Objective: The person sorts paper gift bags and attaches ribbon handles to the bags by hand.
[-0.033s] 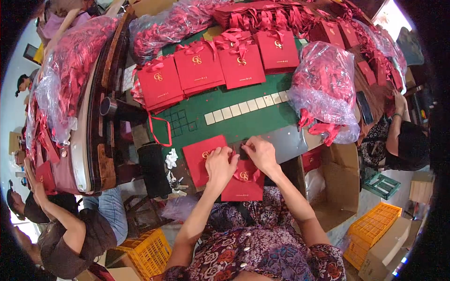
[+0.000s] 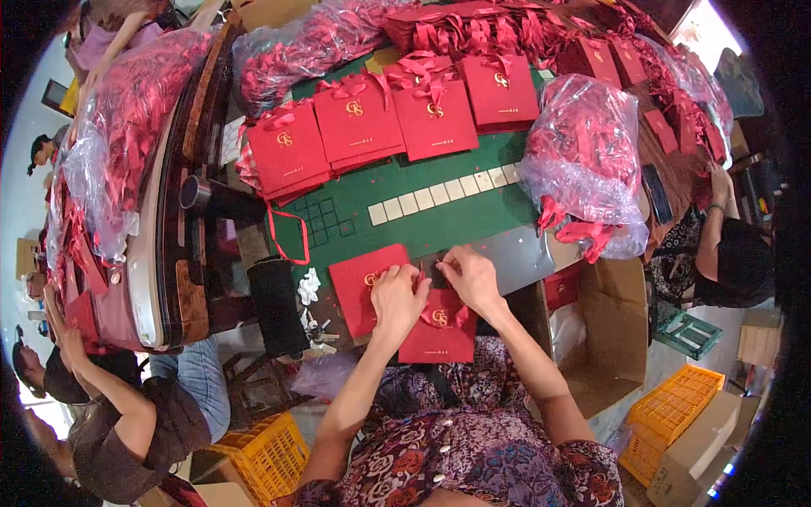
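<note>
Nothing has moved since before. Both hands, left hand (image 2: 397, 291) and right hand (image 2: 469, 277), pinch the ribbon at the top of a red paper bag (image 2: 439, 329) at the green table's (image 2: 439, 224) near edge. Another flat red bag (image 2: 359, 283) lies just left. Plastic sacks of ribbons (image 2: 587, 160) crowd the right side.

Two flat red paper bags with small gold emblems are what the hands are on. One red bag (image 2: 365, 286) lies flat just left of the left hand (image 2: 399, 297), tilted a bit, its near corner tucked under that hand's fingers. The other red bag (image 2: 439, 331) sits right under and between both hands, closer to the body, emblem facing up, with a red ribbon handle (image 2: 456, 316) curling at its top edge just below the right hand (image 2: 470, 279).
</note>
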Available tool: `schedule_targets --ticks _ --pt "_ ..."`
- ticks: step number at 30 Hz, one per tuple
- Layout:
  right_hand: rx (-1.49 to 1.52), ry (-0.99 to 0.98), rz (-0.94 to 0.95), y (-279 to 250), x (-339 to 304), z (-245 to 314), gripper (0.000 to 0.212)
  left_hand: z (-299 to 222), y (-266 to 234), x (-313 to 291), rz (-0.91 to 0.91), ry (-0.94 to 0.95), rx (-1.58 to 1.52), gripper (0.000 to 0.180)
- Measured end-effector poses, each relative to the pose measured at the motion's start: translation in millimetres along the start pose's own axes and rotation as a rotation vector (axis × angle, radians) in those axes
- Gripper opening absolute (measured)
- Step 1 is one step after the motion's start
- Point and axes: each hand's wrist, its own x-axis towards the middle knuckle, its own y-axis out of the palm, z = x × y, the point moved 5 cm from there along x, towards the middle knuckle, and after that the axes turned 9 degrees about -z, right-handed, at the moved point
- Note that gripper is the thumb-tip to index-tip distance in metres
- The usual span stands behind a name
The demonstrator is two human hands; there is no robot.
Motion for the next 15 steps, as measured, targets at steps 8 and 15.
schedule_targets --ticks 8,15 --pt "0.262 0.029 0.031 1.1 -12.6 -10.3 0.014 -2.8 9.0 2.2 -0.041 -0.032 -0.090 0.013" --pt "0.537 0.182 0.173 2.6 -12.9 -7.9 0.018 -12.1 0.4 -2.8 -0.147 0.024 -0.204 0.011"
